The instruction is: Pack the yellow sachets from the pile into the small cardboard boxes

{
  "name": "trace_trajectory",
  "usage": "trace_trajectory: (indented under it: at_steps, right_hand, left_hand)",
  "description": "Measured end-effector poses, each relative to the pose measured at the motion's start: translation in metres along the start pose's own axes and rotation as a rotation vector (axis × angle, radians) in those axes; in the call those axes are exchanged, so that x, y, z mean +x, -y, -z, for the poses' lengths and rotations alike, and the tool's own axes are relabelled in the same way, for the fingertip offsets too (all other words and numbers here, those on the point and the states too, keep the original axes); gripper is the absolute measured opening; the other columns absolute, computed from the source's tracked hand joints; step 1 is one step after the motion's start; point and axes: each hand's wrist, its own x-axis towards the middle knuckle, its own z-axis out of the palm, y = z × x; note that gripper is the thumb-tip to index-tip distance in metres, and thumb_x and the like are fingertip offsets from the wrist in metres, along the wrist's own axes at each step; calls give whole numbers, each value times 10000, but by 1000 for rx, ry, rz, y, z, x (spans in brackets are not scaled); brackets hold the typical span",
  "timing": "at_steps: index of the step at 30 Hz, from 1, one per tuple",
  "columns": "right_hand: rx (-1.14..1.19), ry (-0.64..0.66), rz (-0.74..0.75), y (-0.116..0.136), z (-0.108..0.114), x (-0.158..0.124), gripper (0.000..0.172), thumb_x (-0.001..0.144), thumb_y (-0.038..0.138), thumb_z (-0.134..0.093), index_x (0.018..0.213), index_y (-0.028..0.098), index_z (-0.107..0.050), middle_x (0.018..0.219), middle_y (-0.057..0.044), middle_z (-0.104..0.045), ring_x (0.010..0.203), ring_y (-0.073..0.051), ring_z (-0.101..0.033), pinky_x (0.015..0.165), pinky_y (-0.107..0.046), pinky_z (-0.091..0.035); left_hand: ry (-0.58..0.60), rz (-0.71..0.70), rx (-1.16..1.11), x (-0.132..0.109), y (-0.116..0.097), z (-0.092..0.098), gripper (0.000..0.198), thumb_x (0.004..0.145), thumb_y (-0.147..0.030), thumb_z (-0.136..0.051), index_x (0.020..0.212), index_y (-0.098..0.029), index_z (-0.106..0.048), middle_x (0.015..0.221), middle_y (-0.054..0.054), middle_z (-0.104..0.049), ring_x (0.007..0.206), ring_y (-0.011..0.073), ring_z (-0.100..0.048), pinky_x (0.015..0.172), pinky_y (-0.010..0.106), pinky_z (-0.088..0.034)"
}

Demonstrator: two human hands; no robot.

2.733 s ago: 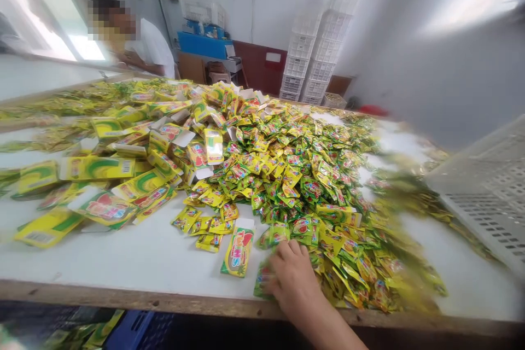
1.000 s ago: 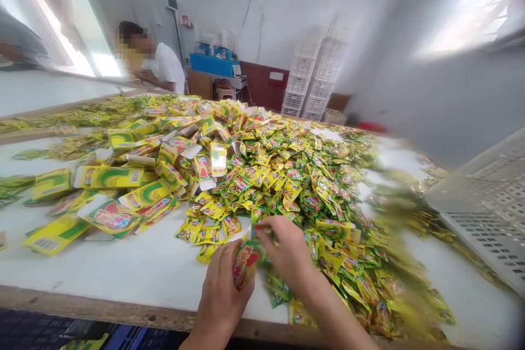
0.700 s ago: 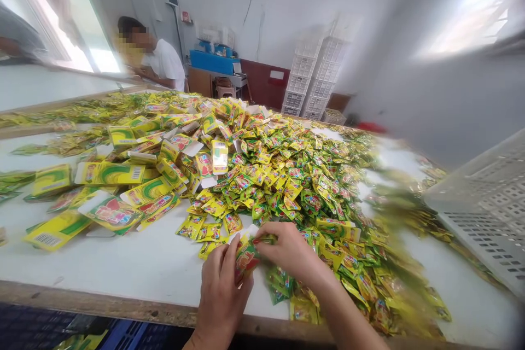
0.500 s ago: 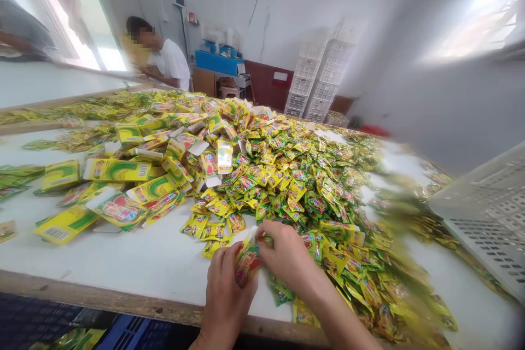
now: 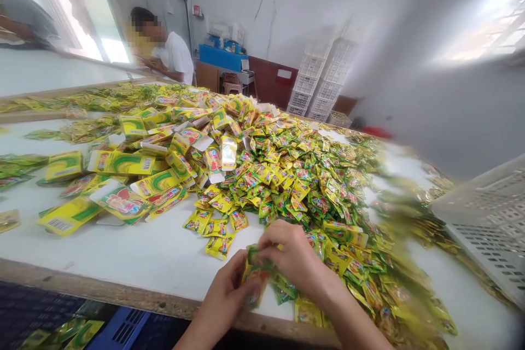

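Observation:
My left hand [image 5: 232, 290] is wrapped round a small printed cardboard box [image 5: 257, 281], green, yellow and red, held tilted just above the table's front edge. The fingers of my right hand [image 5: 285, 246] are closed at the box's upper end, where a green and yellow patch shows. Blur and the fingers hide whether that patch is a flap or a packet. Close beyond both hands spreads a big heap of small yellow and green packets [image 5: 287, 180], with several loose ones [image 5: 219, 245] in front of it.
Similar boxes [image 5: 121, 164] are piled to the left on the white table [image 5: 135, 254]. A white plastic crate [image 5: 488, 219] stands at right; blue crates [image 5: 123, 333] are below the wooden edge. Stacked crates [image 5: 315, 82] and a person in white [image 5: 178, 57] are farther back.
The box has moved slightly down and turned in my left hand. The white flap seen at its top no longer shows, and my right fingers have curled in over that end.

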Motion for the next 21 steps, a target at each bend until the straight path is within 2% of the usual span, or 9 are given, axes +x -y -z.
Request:
trace_trajectory:
  at_steps: [5,7,11,13,16,19,21]
  right_hand:
    - [18,-173,-63,-11,-21,-19,161,768,90,-719,840,232,-692,807,7,-625,772,-156,-580,691,-249,-428]
    - [49,-219,-77,-14,-28,-24,152,773,89,-715,813,233,-691,785,15,-610,732,-142,-582,666,-241,-428]
    - [116,-308,1,-15,-41,-26,150,833,105,-660,761,232,-694,766,8,-639,729,-142,-587,682,-251,-454]
    - [69,-275,42,-14,-41,-25,143,854,129,-651,775,235,-705,761,-3,-656,764,-163,-578,723,-281,-459]
    - [-74,-195,30,-16,-31,-24,81,795,194,-752,846,253,-732,816,-22,-664,878,-211,-548,820,-351,-445]
    - [-163,-132,33,-18,-20,-27,89,760,223,-791,817,280,-754,1043,-43,-647,1068,-253,-501,921,-410,-416]
    - [-189,-33,67,-19,-18,-32,66,790,239,-765,738,277,-750,1173,-38,-619,1188,-283,-444,967,-447,-393]
  left_hand:
    - [10,71,-103,0,-6,0,212,806,-299,-718,982,-203,-649,945,18,-659,923,186,-570,808,269,-460]
    - [1,86,-118,0,-8,0,231,794,-300,-729,986,-199,-651,927,19,-663,910,189,-578,802,276,-464]
    - [-23,115,-131,0,-10,-2,269,753,-309,-757,977,-192,-664,878,18,-674,864,193,-592,761,275,-465]
    - [-40,110,-110,1,-10,-3,270,744,-322,-759,958,-182,-671,860,21,-678,836,194,-589,740,277,-466]
    - [-49,90,-81,2,-8,-4,291,735,-333,-762,966,-180,-671,866,21,-675,845,202,-589,754,287,-473]
    - [-4,75,-68,1,-9,-3,319,777,-322,-732,1063,-207,-650,983,29,-679,978,231,-593,853,318,-479]
    - [24,52,-49,0,-10,-2,371,805,-313,-709,1154,-222,-621,1093,43,-672,1070,250,-573,929,344,-464]
